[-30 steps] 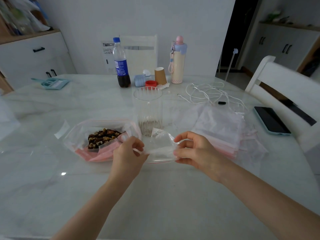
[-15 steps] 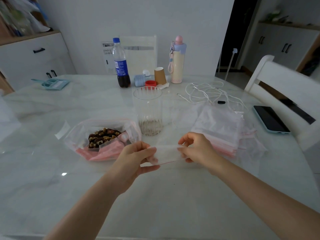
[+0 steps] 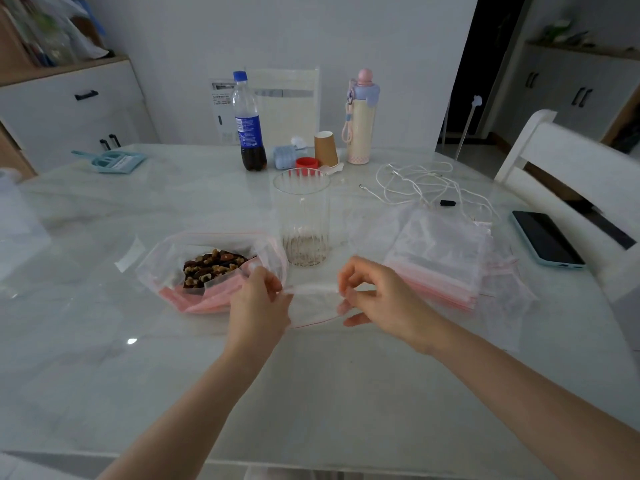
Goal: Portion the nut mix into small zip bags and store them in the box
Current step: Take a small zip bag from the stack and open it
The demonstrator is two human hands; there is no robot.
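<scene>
Nut mix [image 3: 211,268] lay in an open bag on the worktop [image 3: 311,393]. The left hand [image 3: 258,306] and right hand [image 3: 381,299] each pinched one end of a small zip bag [image 3: 313,303], seemingly to open it for filling.

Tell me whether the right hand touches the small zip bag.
Touching: in the head view the right hand pinches the small zip bag at its right end.

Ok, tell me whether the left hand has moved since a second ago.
Cannot tell: the left hand is at much the same spot below and left of the glass, pinching the small bag; any shift is too slight to call.
</scene>
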